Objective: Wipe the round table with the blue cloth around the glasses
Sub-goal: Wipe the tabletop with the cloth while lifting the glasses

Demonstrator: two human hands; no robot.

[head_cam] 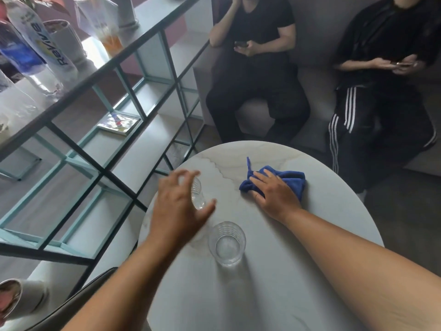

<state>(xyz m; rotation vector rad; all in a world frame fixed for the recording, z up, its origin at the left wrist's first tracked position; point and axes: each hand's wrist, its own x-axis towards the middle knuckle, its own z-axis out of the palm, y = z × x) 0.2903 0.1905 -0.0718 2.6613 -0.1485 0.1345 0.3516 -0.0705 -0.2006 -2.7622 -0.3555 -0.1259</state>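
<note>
Crumpled blue cloth on pale round table, two clear ribbed glasses upright toward its left

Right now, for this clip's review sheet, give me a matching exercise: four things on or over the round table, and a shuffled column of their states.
Things:
1. blue cloth
2. near glass
3. far glass
4. round table

States:
A. stands free, untouched
B. pressed flat under the right hand
C. pale, marbled top
D. left hand spread around it

Pairs: 1-B, 2-A, 3-D, 4-C
</note>
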